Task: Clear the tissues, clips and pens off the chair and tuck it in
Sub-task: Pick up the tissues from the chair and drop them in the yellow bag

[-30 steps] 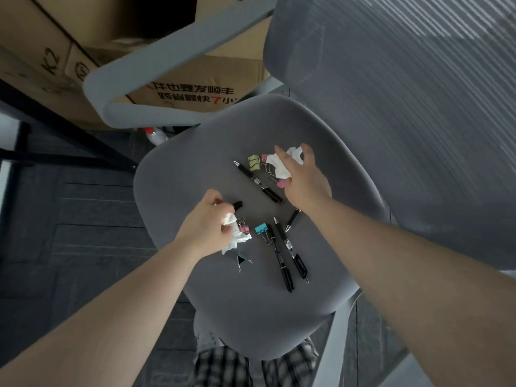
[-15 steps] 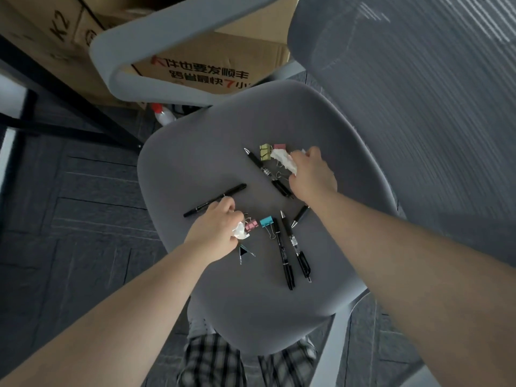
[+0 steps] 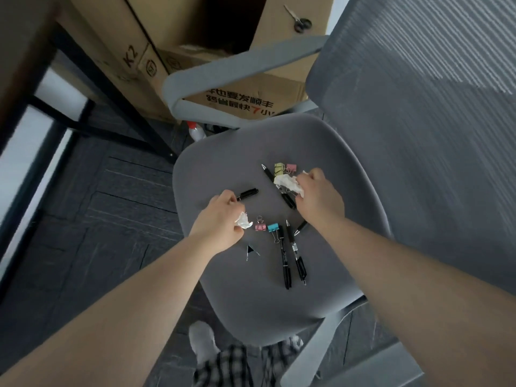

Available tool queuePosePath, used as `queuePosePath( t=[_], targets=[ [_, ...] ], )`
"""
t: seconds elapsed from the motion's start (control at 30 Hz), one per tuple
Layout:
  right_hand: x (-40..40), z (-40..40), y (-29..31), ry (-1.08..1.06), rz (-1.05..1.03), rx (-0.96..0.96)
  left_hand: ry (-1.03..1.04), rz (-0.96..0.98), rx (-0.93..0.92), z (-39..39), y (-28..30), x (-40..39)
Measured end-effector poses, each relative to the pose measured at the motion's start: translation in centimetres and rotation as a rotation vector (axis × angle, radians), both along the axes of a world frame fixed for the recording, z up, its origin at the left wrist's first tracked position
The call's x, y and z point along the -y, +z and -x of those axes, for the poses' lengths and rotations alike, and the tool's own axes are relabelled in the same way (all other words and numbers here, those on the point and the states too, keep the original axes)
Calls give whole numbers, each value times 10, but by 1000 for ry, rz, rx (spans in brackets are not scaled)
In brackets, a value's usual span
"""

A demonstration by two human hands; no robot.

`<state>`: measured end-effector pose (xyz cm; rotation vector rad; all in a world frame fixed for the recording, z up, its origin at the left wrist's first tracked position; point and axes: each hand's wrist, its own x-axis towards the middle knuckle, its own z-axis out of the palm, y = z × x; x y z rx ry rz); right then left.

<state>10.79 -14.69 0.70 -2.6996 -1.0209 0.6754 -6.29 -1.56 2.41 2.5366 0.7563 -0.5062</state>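
Note:
A grey office chair seat (image 3: 223,163) carries the clutter. My left hand (image 3: 220,219) is closed around a crumpled white tissue (image 3: 243,220), and its fingertips pinch the end of a black pen (image 3: 247,194). My right hand (image 3: 318,196) grips a second white tissue (image 3: 287,182) lying over another black pen (image 3: 287,201). Yellow (image 3: 278,169) and pink (image 3: 291,167) binder clips lie beside that tissue. A pink clip (image 3: 260,226), a blue clip (image 3: 273,228) and a black clip (image 3: 250,250) sit near my left hand. Two black pens (image 3: 285,261) (image 3: 297,255) lie side by side toward the seat front.
The chair's mesh backrest (image 3: 418,121) rises on the right and a grey armrest (image 3: 237,68) arches over the far side. Cardboard boxes (image 3: 167,37) stand behind, with scissors (image 3: 300,20) on one. A black table leg (image 3: 111,96) crosses the dark carpet at left. A white bottle (image 3: 195,131) lies underneath.
My left hand has slid up to the black pen and pinched its end while keeping the tissue. My right hand has bunched its tissue tighter. The camera view shifted.

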Motion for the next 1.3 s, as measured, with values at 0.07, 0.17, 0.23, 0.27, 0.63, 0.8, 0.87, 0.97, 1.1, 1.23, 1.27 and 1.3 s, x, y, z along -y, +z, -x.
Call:
queuePosePath(
  t=[0.07, 0.17, 0.23, 0.27, 0.63, 0.8, 0.87, 0.97, 1.1, 1.23, 1.27, 1.3],
  targets=[
    [-5, 6, 13, 40, -1, 6, 31, -10, 17, 7, 12, -1],
    [-11, 25, 33, 109, -20, -1, 66, -51, 43, 28, 30, 0],
    [-15, 45, 46, 169, -8, 1, 79, -78, 67, 48, 43, 2],
    [-16, 57, 51, 201, 8, 4, 86, -88, 75, 59, 50, 3],
    [-8, 271, 97, 576, 48, 75, 347, -179, 54, 306, 100, 45],
    [1, 417, 113, 820, 40, 88, 563, -119, 25, 468, 104, 99],
    [5, 480, 115, 893, 21, 51, 655, -101, 20, 529, 104, 121],
    [13, 575, 115, 1028, -6, 2, 769, -89, -3, 613, 100, 153],
    [25, 686, 115, 1226, -19, -38, 970, -85, -23, 705, 88, 189],
    [27, 770, 101, 1405, 12, -58, 1131, -31, -35, 775, 67, 217],
    [26, 788, 97, 1437, 22, -64, 1171, -21, -34, 789, 63, 223],
    [25, 805, 92, 1464, 36, -74, 1209, -11, -33, 803, 58, 228]
  ],
)
